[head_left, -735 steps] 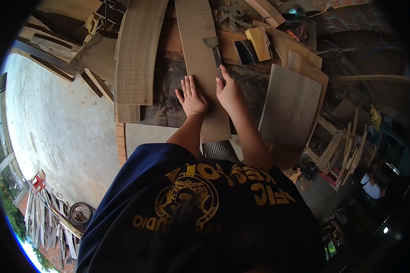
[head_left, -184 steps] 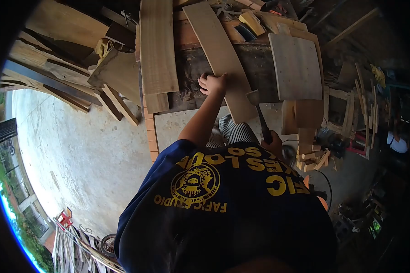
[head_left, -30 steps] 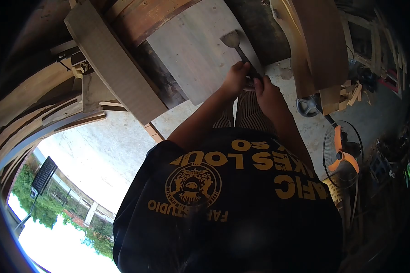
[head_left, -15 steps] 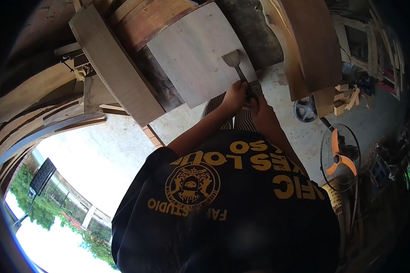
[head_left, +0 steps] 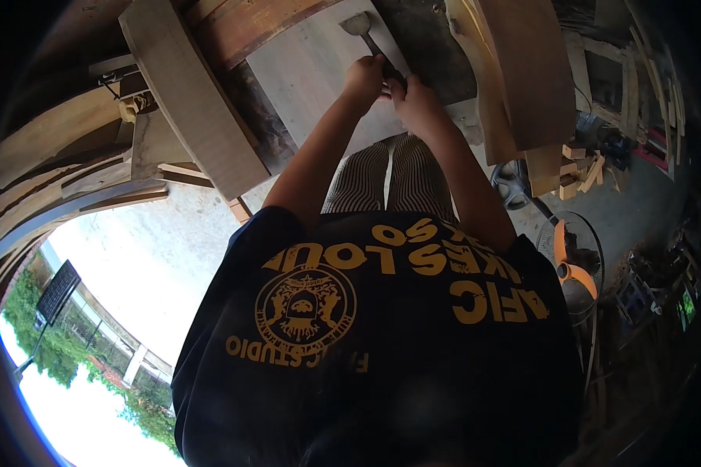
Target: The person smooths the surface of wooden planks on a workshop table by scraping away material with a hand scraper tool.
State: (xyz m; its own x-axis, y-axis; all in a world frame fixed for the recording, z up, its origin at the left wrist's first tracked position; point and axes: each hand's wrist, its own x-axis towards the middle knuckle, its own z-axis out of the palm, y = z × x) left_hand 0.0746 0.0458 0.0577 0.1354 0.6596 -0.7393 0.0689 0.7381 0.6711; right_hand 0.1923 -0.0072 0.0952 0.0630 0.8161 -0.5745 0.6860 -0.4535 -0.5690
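Grey wooden board (head_left: 304, 66) at upper centre of frame; scraper (head_left: 357, 24) over it, blade toward the top edge. Left hand (head_left: 364, 78) and right hand (head_left: 417, 106): fingers clamped on the scraper's handle. Blade-to-board contact unclear.

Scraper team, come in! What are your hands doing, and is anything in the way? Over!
Left hand and right hand both gripping handle. Scraper's blade over pale board, contact unclear. No visible obstruction. Over.
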